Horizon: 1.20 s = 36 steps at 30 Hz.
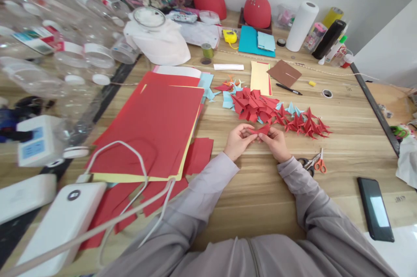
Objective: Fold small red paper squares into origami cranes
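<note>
Paper, red and folded, was pinched by left hand and right hand over the desk. Red folded pieces lay piled just beyond; orange scissors sat near right hand.

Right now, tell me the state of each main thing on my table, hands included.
Red paper, folded, held
Left hand, pinching it
Right hand, pinching it
Red folded pieces, heaped
Red sheets, stacked flat
Orange-handled scissors, lying flat, opening unclear
Black pen, lying flat
White roll, upright
Phone, lying flat, lit or not unclear
White power bank, cable plugged in
</note>
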{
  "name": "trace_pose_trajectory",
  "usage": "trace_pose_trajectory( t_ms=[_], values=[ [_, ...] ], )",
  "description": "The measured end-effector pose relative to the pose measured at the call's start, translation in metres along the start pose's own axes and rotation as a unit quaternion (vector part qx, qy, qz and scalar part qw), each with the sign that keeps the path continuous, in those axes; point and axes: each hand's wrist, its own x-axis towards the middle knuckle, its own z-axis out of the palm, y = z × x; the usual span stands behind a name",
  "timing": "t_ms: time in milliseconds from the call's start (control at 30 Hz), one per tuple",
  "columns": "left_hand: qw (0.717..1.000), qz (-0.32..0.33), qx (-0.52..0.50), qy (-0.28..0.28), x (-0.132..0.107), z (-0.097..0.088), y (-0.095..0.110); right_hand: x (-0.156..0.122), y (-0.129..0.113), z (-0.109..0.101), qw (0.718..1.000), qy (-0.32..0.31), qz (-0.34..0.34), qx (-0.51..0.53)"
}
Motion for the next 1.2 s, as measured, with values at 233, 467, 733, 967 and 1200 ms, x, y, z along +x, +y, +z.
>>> trace_pose_trajectory(
  t_ms=[233, 467, 733, 967, 1200],
  values=[
    [1.000, -0.005, 0.010, 0.004, -0.0005, -0.0015, 0.0008, 0.0003, -0.0012, 0.0016, 1.000, -0.010, -0.003, -0.028],
    [1.000, -0.009, -0.020, 0.004, -0.0019, -0.0017, 0.0069, 0.0014, 0.0007, -0.0001, 1.000, -0.012, 0.005, -0.013],
    [0.998, -0.006, -0.058, 0.003, -0.0001, -0.0043, 0.0051, 0.0018, 0.0011, -0.0013, 1.000, -0.004, 0.004, 0.029],
    [1.000, 0.012, -0.007, -0.006, -0.0025, -0.0011, 0.0062, 0.0022, 0.0002, -0.0006, 1.000, -0.004, 0.006, 0.012],
    [1.000, 0.015, 0.016, 0.008, -0.0009, -0.0023, 0.0057, 0.0031, 0.0012, -0.0007, 1.000, -0.011, 0.001, -0.014]
  ],
)
